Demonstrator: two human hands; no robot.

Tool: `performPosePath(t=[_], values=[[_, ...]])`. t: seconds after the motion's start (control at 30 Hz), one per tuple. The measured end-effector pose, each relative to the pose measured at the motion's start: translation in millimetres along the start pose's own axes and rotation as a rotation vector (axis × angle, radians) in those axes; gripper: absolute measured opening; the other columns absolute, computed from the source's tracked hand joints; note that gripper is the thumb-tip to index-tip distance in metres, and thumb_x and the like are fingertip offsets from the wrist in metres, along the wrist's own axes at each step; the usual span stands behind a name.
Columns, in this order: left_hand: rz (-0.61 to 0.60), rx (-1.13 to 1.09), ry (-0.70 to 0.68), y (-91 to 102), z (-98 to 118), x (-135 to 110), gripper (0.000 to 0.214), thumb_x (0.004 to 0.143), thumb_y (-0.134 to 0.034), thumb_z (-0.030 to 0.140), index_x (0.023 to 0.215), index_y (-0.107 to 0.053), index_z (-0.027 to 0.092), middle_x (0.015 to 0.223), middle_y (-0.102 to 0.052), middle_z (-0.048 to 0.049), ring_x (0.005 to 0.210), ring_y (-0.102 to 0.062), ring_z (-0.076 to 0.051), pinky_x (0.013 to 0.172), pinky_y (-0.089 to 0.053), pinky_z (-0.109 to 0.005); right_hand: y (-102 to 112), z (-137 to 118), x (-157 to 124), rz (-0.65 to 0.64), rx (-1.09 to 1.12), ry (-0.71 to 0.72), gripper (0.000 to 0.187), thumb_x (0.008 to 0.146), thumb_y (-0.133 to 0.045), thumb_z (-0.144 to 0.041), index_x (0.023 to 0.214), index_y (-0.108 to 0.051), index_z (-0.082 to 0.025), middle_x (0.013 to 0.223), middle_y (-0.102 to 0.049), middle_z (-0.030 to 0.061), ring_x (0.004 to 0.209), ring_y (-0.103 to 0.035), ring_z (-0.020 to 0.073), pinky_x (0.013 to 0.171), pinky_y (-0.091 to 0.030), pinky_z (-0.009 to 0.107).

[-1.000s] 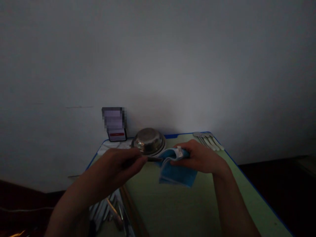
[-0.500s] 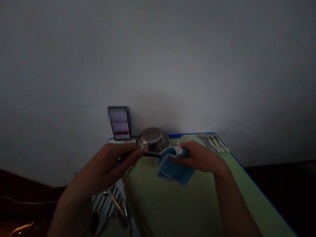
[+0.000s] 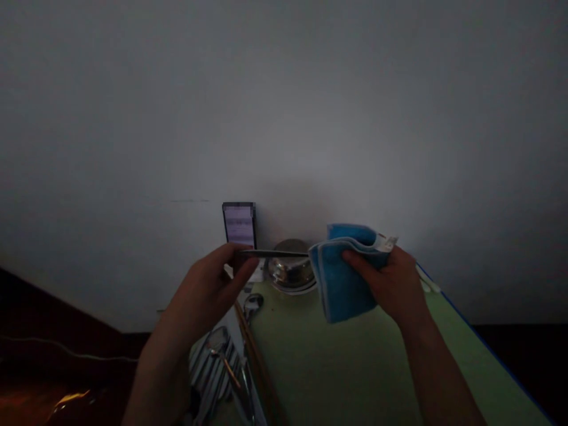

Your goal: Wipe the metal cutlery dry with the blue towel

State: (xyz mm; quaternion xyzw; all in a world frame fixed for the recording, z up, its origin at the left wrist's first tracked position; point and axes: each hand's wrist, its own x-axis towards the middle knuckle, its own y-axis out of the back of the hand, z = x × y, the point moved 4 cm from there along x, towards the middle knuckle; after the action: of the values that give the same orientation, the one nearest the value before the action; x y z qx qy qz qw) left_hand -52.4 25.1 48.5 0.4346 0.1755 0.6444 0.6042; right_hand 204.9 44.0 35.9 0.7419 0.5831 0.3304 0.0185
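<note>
Pinched between the thumb and fingers of my left hand [image 3: 213,281] is a thin, dark metal utensil [image 3: 284,254], held level. Its kind cannot be told, since its far end goes into the cloth. My right hand [image 3: 402,284] is closed on a folded blue cloth [image 3: 348,290] with pale edging and a white tag, the thumb lying on the front. The cloth meets the utensil's right end. Behind the utensil, an upturned shiny metal bowl [image 3: 290,273] rests near the wall.
A phone [image 3: 239,223] leans on the wall. At the left lie several pieces of cutlery [image 3: 210,364], wooden chopsticks [image 3: 256,355] and a spoon [image 3: 254,303]. Pale-handled utensils [image 3: 428,284] show behind my right hand on the green table [image 3: 323,367].
The cloth has risen and fanned out wider, and my right hand has moved right with it. More of the utensil shows between my hands. The whole view has shifted a little.
</note>
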Motion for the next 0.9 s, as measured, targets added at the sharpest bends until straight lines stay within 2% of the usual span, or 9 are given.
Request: performPosePath(t=[0.07,0.17,0.27,0.47,0.6,0.67,0.73,0.8,0.9], values=[[-0.052,0.052,-0.030,-5.2,-1,2,0.028,0.084,-0.047,0.043,0.085,-0.057,0.017,0.074,-0.060,-0.0015,0.063,-0.055,-0.014,0.055,-0.042,-0.023,-3,1,-1,0.093,0.058,-0.071,0.034,0.070,-0.064,-0.047,0.084,-0.065,-0.016,0.078,-0.069,0.0043,0.072,-0.063,0.0204,0.064,-0.047,0.030],[-0.190,0.083,-0.087,-14.9,3,2,0.031,0.087,-0.043,0.041,0.070,-0.054,0.018,0.059,-0.052,0.0029,0.054,-0.049,-0.012,0.050,-0.036,-0.021,-10,2,-5,0.176,0.211,-0.152,0.034,0.075,-0.059,-0.047,0.088,-0.065,-0.017,0.084,-0.070,0.0057,0.078,-0.064,0.0226,0.070,-0.049,0.035],[-0.209,0.054,-0.098,-18.0,8,2,0.032,0.089,-0.040,0.038,0.067,-0.052,0.017,0.055,-0.047,0.0049,0.051,-0.045,-0.010,0.049,-0.032,-0.020,-25,1,-11,0.120,0.377,-0.206,0.032,0.078,-0.056,-0.045,0.097,-0.062,-0.019,0.097,-0.069,0.0062,0.091,-0.063,0.0233,0.081,-0.048,0.038],[-0.182,0.041,-0.030,-13.1,2,3,0.038,0.088,-0.040,0.041,0.060,-0.048,0.017,0.050,-0.038,0.0065,0.047,-0.038,-0.008,0.045,-0.027,-0.020,-56,11,-17,0.005,0.562,-0.358,0.033,0.076,-0.060,-0.043,0.102,-0.059,-0.022,0.098,-0.068,0.0042,0.092,-0.063,0.0222,0.084,-0.048,0.039],[-0.267,0.041,-0.005,-15.2,-8,6,0.040,0.087,-0.039,0.043,0.058,-0.049,0.017,0.049,-0.041,0.0060,0.046,-0.040,-0.009,0.044,-0.028,-0.020,-57,11,-5,-0.262,0.483,-0.253,0.026,0.077,-0.060,-0.038,0.097,-0.063,-0.020,0.097,-0.069,0.0039,0.092,-0.063,0.0204,0.082,-0.049,0.034],[-0.338,0.030,0.012,-22.0,-13,8,0.040,0.087,-0.039,0.045,0.061,-0.053,0.017,0.051,-0.047,0.0047,0.048,-0.045,-0.010,0.045,-0.030,-0.020,-48,11,2,-0.383,0.361,-0.151,0.025,0.076,-0.062,-0.035,0.096,-0.063,-0.020,0.096,-0.069,0.0032,0.090,-0.063,0.0191,0.081,-0.049,0.032],[-0.366,-0.012,0.030,-30.9,-17,12,0.041,0.088,-0.037,0.045,0.064,-0.056,0.018,0.056,-0.056,0.0028,0.054,-0.053,-0.012,0.050,-0.036,-0.020,-38,14,6,-0.490,0.243,-0.111,0.023,0.078,-0.061,-0.034,0.095,-0.064,-0.020,0.091,-0.069,0.0028,0.084,-0.063,0.0179,0.074,-0.050,0.030],[-0.343,-0.066,0.048,-40.2,-20,17,0.041,0.090,-0.034,0.042,0.066,-0.058,0.018,0.063,-0.063,0.0013,0.062,-0.058,-0.015,0.058,-0.040,-0.022,-28,17,8,-0.551,0.142,-0.079,0.022,0.080,-0.058,-0.031,0.098,-0.064,-0.021,0.090,-0.069,0.0024,0.080,-0.063,0.0168,0.070,-0.050,0.028],[-0.330,-0.115,0.034,-53.5,-21,24,0.036,0.090,-0.036,0.040,0.070,-0.058,0.019,0.067,-0.064,0.0010,0.066,-0.059,-0.015,0.061,-0.042,-0.022,-15,16,10,-0.551,0.018,0.033,0.025,0.080,-0.056,-0.020,0.103,-0.062,-0.025,0.099,-0.068,0.0020,0.086,-0.063,0.0164,0.073,-0.049,0.028]])
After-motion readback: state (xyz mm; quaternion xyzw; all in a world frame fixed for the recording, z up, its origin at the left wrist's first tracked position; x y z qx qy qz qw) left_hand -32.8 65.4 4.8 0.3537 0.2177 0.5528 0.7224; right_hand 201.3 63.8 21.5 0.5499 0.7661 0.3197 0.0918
